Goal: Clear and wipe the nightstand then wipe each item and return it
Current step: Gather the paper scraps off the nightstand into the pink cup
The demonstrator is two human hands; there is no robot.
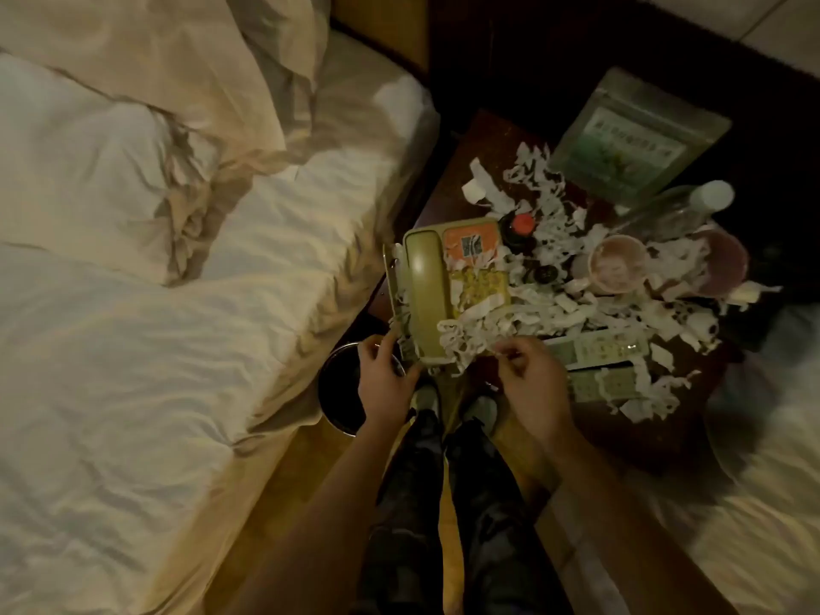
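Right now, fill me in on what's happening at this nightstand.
A person stands at the nightstand, which is still covered in shredded paper. The left hand touches the near edge of the telephone; the right hand pinches paper strips. A bin waits below. Cups, bottles and remotes remain uncleared.

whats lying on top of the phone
White shredded paper strips lie over the beige corded telephone, covering much of its keypad and near end. The handset and orange label show. The buttons under the strips are hidden.
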